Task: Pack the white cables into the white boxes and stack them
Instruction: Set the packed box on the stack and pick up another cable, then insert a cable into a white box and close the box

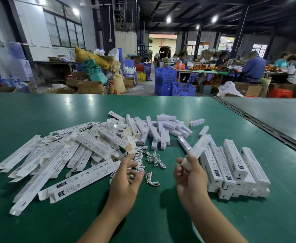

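Note:
My right hand (189,174) grips one long white box (198,149) by its near end; the box tilts up and away to the right. My left hand (126,174) hovers with spread, relaxed fingers over several small coiled white cables (155,157) on the green table (38,111); whether it touches one I cannot tell. A neat stack of packed white boxes (234,165) lies to the right of my right hand. Flat, unfolded white boxes (59,158) are heaped on the left.
A heap of white bar-shaped units (163,130) lies behind the cables. A seam (259,123) divides this table from another on the right. Beyond the far edge stand blue crates (175,83), cardboard boxes and people seated at tables (254,67).

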The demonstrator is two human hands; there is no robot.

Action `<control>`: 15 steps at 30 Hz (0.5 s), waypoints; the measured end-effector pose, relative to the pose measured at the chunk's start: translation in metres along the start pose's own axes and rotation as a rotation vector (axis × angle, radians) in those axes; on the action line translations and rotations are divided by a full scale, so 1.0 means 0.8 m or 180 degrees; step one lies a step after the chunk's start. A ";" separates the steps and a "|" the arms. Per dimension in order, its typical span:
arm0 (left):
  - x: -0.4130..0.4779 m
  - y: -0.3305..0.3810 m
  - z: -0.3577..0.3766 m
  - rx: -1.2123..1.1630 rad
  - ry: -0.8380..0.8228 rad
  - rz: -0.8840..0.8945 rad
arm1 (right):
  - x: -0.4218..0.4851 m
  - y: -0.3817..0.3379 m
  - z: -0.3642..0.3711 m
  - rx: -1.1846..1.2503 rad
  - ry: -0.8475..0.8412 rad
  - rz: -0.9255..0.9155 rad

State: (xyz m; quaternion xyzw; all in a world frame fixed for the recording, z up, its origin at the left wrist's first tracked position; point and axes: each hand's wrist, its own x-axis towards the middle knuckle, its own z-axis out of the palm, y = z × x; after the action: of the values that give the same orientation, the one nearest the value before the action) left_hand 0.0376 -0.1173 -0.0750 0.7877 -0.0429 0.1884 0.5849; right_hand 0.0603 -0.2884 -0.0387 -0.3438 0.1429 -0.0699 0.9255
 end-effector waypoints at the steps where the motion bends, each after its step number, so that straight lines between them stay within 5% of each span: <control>1: 0.001 -0.001 0.000 -0.0023 0.0071 -0.0025 | 0.002 -0.004 -0.001 0.0114 0.0091 -0.0018; 6: 0.007 -0.010 -0.004 0.0219 0.0446 -0.0102 | 0.003 -0.018 -0.006 0.0382 0.0035 -0.0045; 11: 0.017 -0.013 -0.022 0.1620 0.1063 -0.0229 | 0.003 -0.020 -0.007 0.0386 0.0033 -0.0068; 15: 0.025 -0.022 -0.046 0.2305 0.0990 -0.0818 | 0.009 -0.021 -0.014 0.0385 0.0152 -0.0076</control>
State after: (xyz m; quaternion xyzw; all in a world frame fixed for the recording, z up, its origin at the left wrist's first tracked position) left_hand 0.0519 -0.0742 -0.0752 0.9037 0.2137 0.2335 0.2883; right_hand 0.0633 -0.3099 -0.0376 -0.2871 0.1564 -0.0976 0.9400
